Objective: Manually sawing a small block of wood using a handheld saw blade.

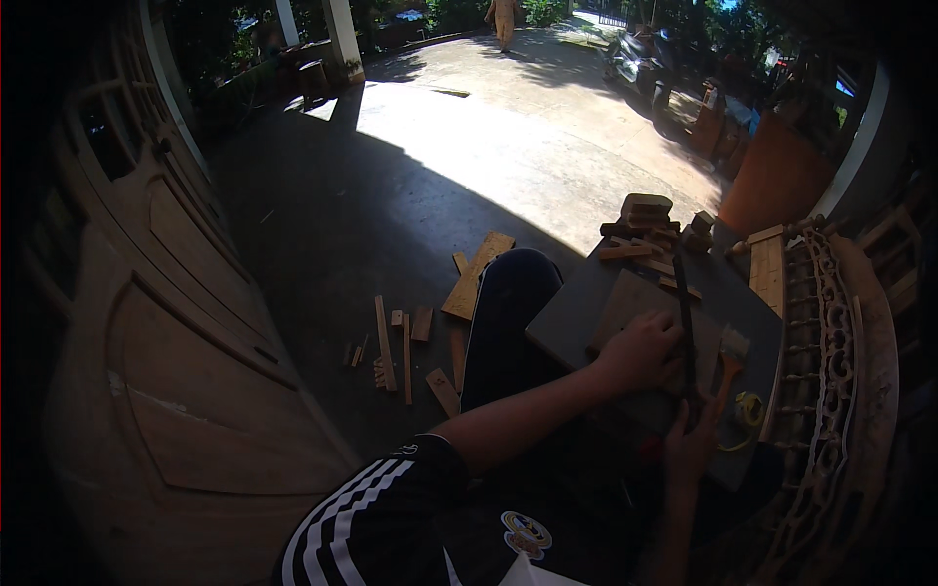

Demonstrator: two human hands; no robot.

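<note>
A long dark strip [685,293] lies lengthwise across a brown board [630,298] on a small dark worktop [552,332]. My right hand [690,439] is closed round the strip's near end. My left hand [635,352] lies on the board with curled fingers against the strip's left side; what they grip is hidden. Right of the strip are a paintbrush with orange handle [728,371] and a yellow coiled item [748,410]. Wooden blocks and sticks [647,209] are piled at the worktop's far end.
Boards and offcuts [479,278] lie on the floor left of my dark-clad knee [513,293]. Wooden doors [195,371] stand at left, carved wooden furniture parts [821,361] at right. Beyond are pillars [340,39], a parked scooter [640,73] and a walking person [504,24].
</note>
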